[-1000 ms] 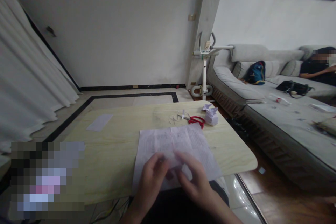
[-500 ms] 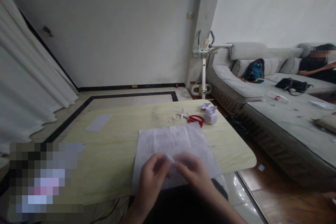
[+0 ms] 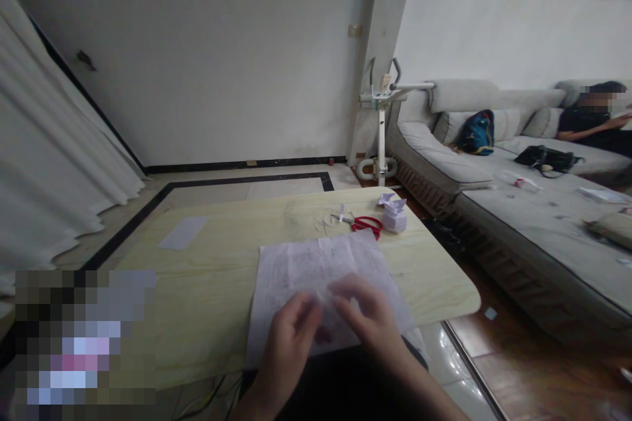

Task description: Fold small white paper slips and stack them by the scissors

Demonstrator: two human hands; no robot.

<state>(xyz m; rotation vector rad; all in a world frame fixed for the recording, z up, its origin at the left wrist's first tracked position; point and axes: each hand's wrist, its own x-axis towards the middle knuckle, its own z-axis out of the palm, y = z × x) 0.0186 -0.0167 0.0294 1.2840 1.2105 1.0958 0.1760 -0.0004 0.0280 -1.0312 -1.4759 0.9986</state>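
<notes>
Over the near part of a large creased, printed sheet of paper (image 3: pixel 296 276), my two hands come close together. Between their fingertips shows a small white piece of paper (image 3: pixel 324 294), blurred and mostly hidden. My left hand (image 3: pixel 295 323) is closed, with thumb and index finger pinching this piece. My right hand (image 3: pixel 368 312) is at its right side, fingers bent and smeared by motion, so its hold is unclear. Beyond the sheet lie red-handled scissors (image 3: pixel 366 226) with thin paper scraps (image 3: pixel 326 218) by the blades. A folded paper stack (image 3: pixel 394 218) stands right of them.
A blank paper piece (image 3: pixel 184 233) lies at the left of the wooden table (image 3: pixel 212 296). An exercise machine (image 3: pixel 381 125) stands behind. To the right is a grey sofa (image 3: pixel 533 210) with a backpack (image 3: pixel 478 133), a black bag (image 3: pixel 546 159) and a seated person (image 3: pixel 590 122).
My right hand's fingers have lifted and drawn slightly apart from the left fingertips. The left hand stays nearly in place. The whole view has shifted slightly.
</notes>
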